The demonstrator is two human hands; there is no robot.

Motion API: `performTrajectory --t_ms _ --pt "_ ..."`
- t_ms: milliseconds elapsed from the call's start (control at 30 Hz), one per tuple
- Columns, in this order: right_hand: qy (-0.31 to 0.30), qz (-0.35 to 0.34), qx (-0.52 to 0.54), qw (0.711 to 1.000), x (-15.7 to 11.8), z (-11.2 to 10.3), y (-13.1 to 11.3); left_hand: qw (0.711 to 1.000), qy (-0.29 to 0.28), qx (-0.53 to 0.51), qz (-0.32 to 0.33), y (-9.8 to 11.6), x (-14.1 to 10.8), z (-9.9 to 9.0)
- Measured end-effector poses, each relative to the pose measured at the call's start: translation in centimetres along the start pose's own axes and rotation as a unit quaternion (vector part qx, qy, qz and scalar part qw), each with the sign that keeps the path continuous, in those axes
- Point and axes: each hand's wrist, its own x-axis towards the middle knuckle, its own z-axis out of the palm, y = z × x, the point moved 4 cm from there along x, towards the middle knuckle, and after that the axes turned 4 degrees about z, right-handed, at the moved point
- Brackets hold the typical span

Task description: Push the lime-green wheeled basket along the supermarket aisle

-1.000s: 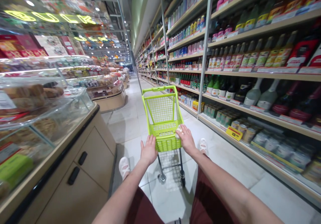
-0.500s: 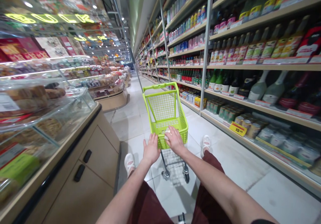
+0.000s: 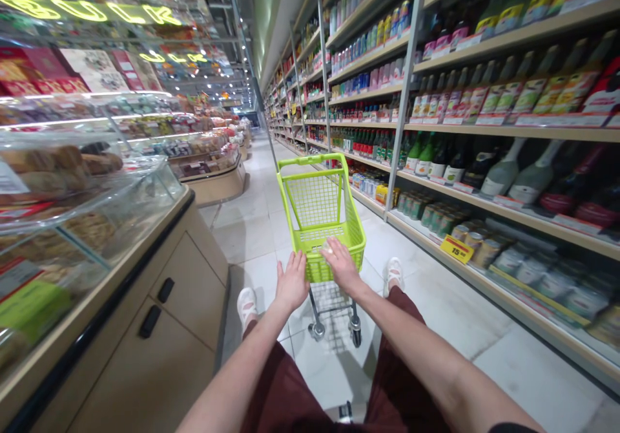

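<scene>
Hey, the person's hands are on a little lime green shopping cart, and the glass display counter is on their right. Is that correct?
Not quite: the glass display counter is on the person's left, not their right, as the head view shows. The rest stands: the left hand and right hand are on the little lime green shopping cart.

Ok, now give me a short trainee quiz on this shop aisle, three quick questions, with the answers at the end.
1. True or false: the right hand is gripping a wine bottle.
2. Multiple choice: the yellow price tag sits on which? A, the floor tiles; B, the tinned-goods shelf; C, the cart handle.
3. Fill in the blank: the yellow neon sign reads ____.

Key: 1, false, it rests on the lime-green shopping cart. 2, B. 3, BULK.
</scene>
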Motion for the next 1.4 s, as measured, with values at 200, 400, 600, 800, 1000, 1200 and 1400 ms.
performTrajectory --t_ms 200,400,600,800,1000,1200,1400 --pt "-0.004 -0.136 0.035 0.99 -0.2 1.7 -4.7 0.993 -0.002 -0.065 -0.093 -1.9 -1.5 2.1" --pt "-0.032 -0.204 0.071 0.976 -1.7 3.5 -4.1 0.986 -0.061 -0.123 -0.094 -0.6 -3.8 5.6" --pt "-0.105 -0.146 0.143 0.973 -5.6 4.8 -3.8 0.944 -0.002 -0.301 -0.136 -0.5 -4.1 6.8" --pt "-0.064 0.0 0.278 0.958 -6.1 1.1 -4.8 0.638 0.006 -0.745 -0.195 0.8 -2.7 6.2" --pt "0.002 -0.055 0.207 0.977 -5.9 0.0 -4.8 0.431 -0.028 -0.868 -0.244 3.1 -3.3 4.8" --pt "0.008 -0.106 0.139 0.985 -4.3 0.4 -3.3 0.532 -0.005 -0.803 -0.269 2.3 -2.4 4.4" --pt "-0.028 -0.153 0.117 0.981 -2.9 2.2 -1.2 0.76 0.042 -0.589 -0.273 -0.1 -1.1 6.2"
